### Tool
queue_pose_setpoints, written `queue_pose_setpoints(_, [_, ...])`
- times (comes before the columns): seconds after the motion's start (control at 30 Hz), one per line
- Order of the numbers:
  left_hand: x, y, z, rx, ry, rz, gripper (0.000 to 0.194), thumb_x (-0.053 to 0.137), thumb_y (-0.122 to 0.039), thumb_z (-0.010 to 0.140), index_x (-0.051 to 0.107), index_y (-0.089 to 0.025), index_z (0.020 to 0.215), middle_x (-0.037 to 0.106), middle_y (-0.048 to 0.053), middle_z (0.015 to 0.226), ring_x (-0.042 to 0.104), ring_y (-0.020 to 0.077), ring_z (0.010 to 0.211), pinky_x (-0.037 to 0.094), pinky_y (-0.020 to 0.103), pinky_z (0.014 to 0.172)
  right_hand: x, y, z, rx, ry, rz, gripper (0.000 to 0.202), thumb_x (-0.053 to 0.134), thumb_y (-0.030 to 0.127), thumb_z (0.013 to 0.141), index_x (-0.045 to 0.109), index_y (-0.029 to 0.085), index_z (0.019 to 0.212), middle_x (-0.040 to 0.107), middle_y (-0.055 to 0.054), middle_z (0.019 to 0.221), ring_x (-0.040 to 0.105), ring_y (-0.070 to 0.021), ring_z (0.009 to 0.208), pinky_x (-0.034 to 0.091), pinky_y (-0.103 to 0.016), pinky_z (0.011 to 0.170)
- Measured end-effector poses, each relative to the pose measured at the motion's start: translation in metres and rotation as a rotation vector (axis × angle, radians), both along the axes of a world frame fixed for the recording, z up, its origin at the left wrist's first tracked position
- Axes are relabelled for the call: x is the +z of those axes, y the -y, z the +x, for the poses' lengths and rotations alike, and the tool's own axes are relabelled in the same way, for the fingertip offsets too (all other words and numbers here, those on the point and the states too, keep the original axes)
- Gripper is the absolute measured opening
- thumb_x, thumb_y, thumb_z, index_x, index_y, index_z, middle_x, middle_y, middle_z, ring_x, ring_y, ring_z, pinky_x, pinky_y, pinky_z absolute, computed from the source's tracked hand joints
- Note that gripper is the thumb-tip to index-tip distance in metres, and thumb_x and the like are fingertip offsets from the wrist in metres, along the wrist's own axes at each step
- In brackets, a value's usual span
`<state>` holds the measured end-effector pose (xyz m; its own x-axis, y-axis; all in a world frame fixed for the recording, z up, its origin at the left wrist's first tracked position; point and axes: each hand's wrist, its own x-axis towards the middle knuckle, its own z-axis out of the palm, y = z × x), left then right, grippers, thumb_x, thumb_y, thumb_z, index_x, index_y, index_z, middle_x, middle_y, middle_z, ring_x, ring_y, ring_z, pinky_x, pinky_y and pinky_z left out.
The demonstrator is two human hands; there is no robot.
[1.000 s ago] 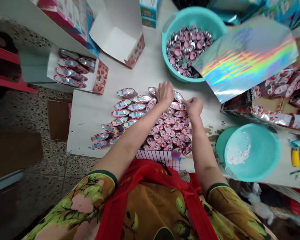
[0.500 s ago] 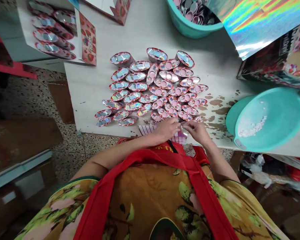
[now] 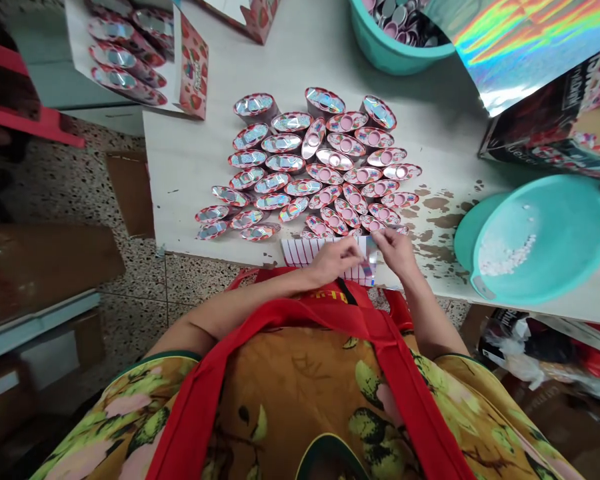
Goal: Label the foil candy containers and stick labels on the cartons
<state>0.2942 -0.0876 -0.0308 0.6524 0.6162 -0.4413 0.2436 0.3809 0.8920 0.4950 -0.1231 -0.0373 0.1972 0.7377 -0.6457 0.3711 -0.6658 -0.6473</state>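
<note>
At the table's front edge lies a white sheet with dark red stripes (image 3: pixel 300 252), its right end shiny and coloured. My left hand (image 3: pixel 333 259) is over the middle of the sheet, thumb and fingers closed in a pinch; what they hold, if anything, is too small to make out. My right hand (image 3: pixel 396 251) pinches the sheet's shiny right end at its upper edge. Just beyond my hands stand many oval strawberry-printed tins (image 3: pixel 325 197). Those on the left have shiny holographic tops (image 3: pixel 273 182); several on the right show round pink centres (image 3: pixel 363 175).
A turquoise basin (image 3: pixel 570 247) with small white bits stands at the right. Another turquoise bowl (image 3: pixel 405 60) holds round metal caps, beside a holographic sheet (image 3: pixel 535 47). At the left is an open strawberry-printed box (image 3: pixel 195 67) of tins. Brown stains (image 3: pixel 437 203) mark the table (image 3: pixel 180 173).
My hands have moved apart a little, and my left hand is back from the sheet's right end. More of the striped sheet shows. The whole view has shifted slightly.
</note>
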Motion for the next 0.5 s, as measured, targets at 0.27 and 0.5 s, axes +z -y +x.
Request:
queue_pose_setpoints(0.27, [0.011,-0.065,0.005,0.612,0.0,-0.276,0.032,0.08,-0.033,0.07,0.053,-0.018,0.077,0.066,-0.003,0.071,0.064,0.0094,0.063,0.054,0.022,0.061,0.029,-0.048,-0.018,-0.104,-0.332,0.044,0.05,0.07,0.071,0.071,0.065,0.023,0.085,0.068,-0.004,0.076,0.062,-0.0189,0.069,0.051,-0.033,0.068])
queue_pose_setpoints(0.5, [-0.021,-0.124,0.022,0.614,-0.214,0.035,0.011,0.071,-0.025,0.079,0.063,-0.018,0.076,0.067,0.0,0.078,0.062,0.0124,0.071,0.052,0.028,0.073,0.0,-0.114,0.001,-0.062,-0.199,0.123,0.039,0.071,0.058,0.073,0.062,0.02,0.073,0.058,0.0,0.06,0.047,-0.0128,0.053,0.039,-0.028,0.053])
